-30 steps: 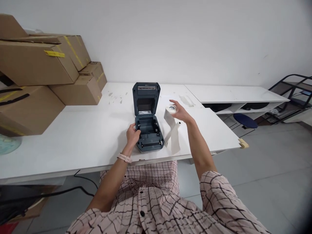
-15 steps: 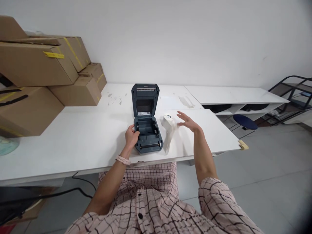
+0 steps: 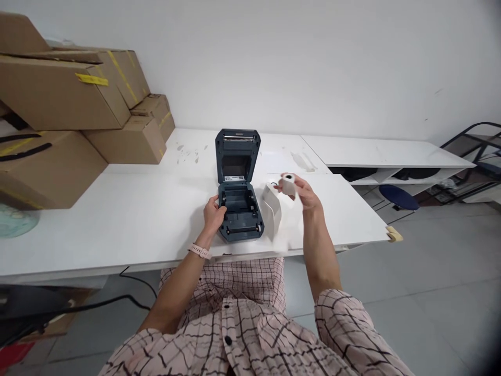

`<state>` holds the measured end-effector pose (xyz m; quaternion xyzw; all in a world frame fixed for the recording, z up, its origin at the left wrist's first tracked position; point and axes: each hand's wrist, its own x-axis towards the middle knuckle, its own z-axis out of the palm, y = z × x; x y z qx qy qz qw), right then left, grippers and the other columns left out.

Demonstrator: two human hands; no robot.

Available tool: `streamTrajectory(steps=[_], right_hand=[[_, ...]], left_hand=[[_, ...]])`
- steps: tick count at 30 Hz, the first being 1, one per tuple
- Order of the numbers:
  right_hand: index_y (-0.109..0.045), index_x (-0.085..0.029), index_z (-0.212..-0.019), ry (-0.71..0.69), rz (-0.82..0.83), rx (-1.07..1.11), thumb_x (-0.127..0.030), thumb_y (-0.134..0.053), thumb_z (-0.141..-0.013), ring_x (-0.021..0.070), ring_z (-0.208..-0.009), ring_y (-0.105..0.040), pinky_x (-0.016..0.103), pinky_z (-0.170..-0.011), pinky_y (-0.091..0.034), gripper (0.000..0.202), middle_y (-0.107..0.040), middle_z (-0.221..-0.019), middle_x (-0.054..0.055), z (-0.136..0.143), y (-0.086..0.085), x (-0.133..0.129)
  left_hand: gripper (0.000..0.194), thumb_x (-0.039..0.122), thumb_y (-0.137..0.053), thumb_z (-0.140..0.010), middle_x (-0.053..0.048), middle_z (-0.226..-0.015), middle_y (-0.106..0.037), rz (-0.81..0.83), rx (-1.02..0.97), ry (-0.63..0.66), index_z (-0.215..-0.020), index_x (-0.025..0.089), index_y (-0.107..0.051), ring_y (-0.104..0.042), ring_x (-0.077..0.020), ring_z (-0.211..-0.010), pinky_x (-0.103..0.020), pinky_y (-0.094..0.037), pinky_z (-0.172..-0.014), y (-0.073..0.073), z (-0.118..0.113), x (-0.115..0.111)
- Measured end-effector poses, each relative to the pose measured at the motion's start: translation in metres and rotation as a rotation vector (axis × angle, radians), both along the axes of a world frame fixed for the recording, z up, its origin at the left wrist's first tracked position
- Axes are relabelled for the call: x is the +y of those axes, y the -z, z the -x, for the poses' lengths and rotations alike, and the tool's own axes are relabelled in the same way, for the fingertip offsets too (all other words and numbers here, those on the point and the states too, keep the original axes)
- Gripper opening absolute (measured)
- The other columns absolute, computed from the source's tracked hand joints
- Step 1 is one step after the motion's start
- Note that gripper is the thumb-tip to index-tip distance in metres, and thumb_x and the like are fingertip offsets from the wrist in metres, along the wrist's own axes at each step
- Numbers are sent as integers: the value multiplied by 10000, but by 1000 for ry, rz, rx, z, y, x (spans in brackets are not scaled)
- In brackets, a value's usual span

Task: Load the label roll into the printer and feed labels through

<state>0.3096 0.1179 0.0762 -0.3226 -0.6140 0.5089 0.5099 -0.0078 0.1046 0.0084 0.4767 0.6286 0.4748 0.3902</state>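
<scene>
A: White table (image 3: pixel 117 224) against a plain white wall, cardboard boxes (image 3: pixel 66 120) stacked at the far left. What are the fingers doing?

B: Right hand (image 3: pixel 303 192) is raised a little above the tabletop, fingers curled and pinched on a small white roll (image 3: pixel 288 184), looks like a spare core or a small label roll. Grip is at its sides, open end facing the camera.

A: Left?

B: Left hand (image 3: pixel 214 213) is on the left edge of the label printer (image 3: pixel 239 209), fingers wrapped over the side wall of the open bay, thumb toward the inside. Closed on the housing, steadying it. Watch on that wrist.

A: Printer state?

B: Lid (image 3: pixel 238 155) up, standing nearly upright, media bay bare, no roll seated in it. Printer sits near the front edge of the table.

A: Anything beside it?

B: A bigger white paper roll (image 3: pixel 271 201) stands on the table just right of the printer, its loose tail trailing toward the front edge. It's below and left of the right hand, not touched.

A: Handling notes?

B: My guess is that the small roll is very light, with a stiff core but paper that dents easily and can unspool. Best held at the flat ends or through the core hole, not by squeezing the wound face. The printer is rigid plastic, likely light enough to slide, hence the bracing hand.

A: Background right?

B: Low white shelf (image 3: pixel 383 154), blue stool (image 3: pixel 398 197) under it, black metal rack (image 3: pixel 477 151) at the edge.
</scene>
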Motion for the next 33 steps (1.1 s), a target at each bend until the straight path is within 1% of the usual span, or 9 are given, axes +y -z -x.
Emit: streamTrajectory(steps=[2,4,8,11,14,20,26,30,33], right_hand=[[-657,-250,-1294,-214,-54,-227,-542,-725,-860,244,-980,-725,411,-913,-563,527,-757,-1098,63,32,-24,6],[-646,-223,-1325,-287,-143,-487,-479,-664,-922,268,-1091,-704,417,-945,-549,478,-733,-1240,95,69,-34,14],[-660,-169,-1319,-179,-327,-997,-258,-602,-955,318,-1220,-662,469,-1040,-484,379,-692,-1366,143,128,-14,24],[-684,-179,-1294,-160,-380,-1218,-185,-647,-926,346,-1238,-651,530,-1110,-399,370,-715,-1342,128,147,5,20],[-700,-180,-1275,-114,-410,-1222,-187,-632,-951,333,-1208,-654,522,-1102,-398,331,-732,-1305,121,148,12,3],[-758,-200,-1135,32,-498,-970,-165,-562,-999,272,-1097,-659,439,-968,-528,241,-749,-1240,91,137,22,-53],[-727,-200,-1229,83,-464,-848,-218,-497,-1048,272,-1347,-606,494,-1142,-471,294,-703,-1375,96,130,37,-92],[-710,-235,-1286,136,-415,-870,-238,-496,-1042,296,-1412,-555,557,-1180,-427,325,-663,-1431,90,130,40,-104],[-708,-271,-1293,168,-392,-874,-257,-482,-1045,290,-1400,-569,573,-1179,-420,335,-657,-1439,74,130,40,-109]], left_hand=[[633,140,-606,-669,57,-677,-428,-4,-5,-4,-1301,111,-635,-438,-135,-610,-275,-351,-601,1,0,1],[619,138,-609,-664,58,-671,-433,-4,-11,-8,-1282,119,-646,-442,-135,-606,-276,-356,-605,1,0,0],[641,145,-627,-667,53,-682,-470,18,-64,12,-1309,142,-631,-448,-130,-585,-273,-355,-593,-2,0,-3],[657,144,-640,-677,46,-685,-489,37,-75,25,-1333,137,-614,-443,-125,-566,-271,-343,-574,-4,0,-5],[646,144,-653,-678,43,-680,-491,24,-72,11,-1323,120,-620,-455,-127,-579,-269,-349,-575,-3,0,-5],[646,152,-648,-681,41,-686,-512,17,-79,-10,-1327,130,-633,-478,-130,-594,-263,-360,-571,2,-1,-4],[636,194,-680,-696,22,-756,-550,26,-91,-2,-1328,148,-627,-514,-132,-640,-261,-406,-603,3,0,-5],[660,252,-757,-684,-66,-1045,-672,32,-169,20,-1321,168,-605,-637,-178,-864,-285,-494,-750,-2,-1,-8],[710,285,-788,-697,-123,-1306,-657,68,-297,109,-1362,184,-561,-662,-223,-1070,-317,-523,-875,-9,-2,-11]])
